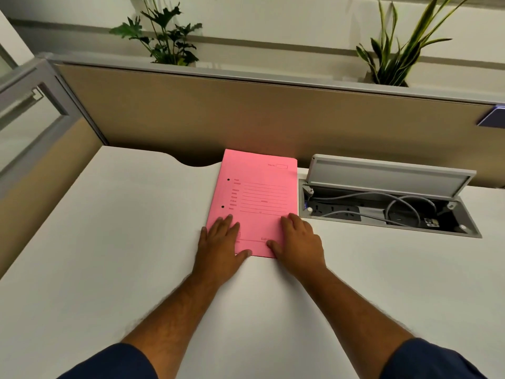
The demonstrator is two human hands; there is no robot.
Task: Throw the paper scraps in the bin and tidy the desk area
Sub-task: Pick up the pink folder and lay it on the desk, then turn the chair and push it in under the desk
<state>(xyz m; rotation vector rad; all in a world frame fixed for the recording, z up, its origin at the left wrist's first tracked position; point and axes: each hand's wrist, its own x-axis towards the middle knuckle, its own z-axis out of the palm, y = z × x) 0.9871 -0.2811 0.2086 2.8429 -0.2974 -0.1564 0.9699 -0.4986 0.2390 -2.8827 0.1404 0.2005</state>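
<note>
1. On the white desk point(109, 242), seen from the head camera, a pink folder point(257, 198) lies flat, its far edge against the tan partition point(246, 113); its near corners sit under the two hands.
2. The left hand point(221, 242) rests palm down on the near left corner, fingers spread and loose, gripping nothing; the thumb lies at the folder's near edge.
3. The right hand point(297, 239) rests palm down on the near right corner, likewise flat and relaxed; its thumb touches the near edge.
4. Just right of the folder, a cable box point(388, 209) is sunk in the desk, its lid point(388, 173) tilted up; grey cables point(404, 203) and sockets show inside.
5. Two plants point(164, 36) stand behind the partition; no paper scraps are in view.
</note>
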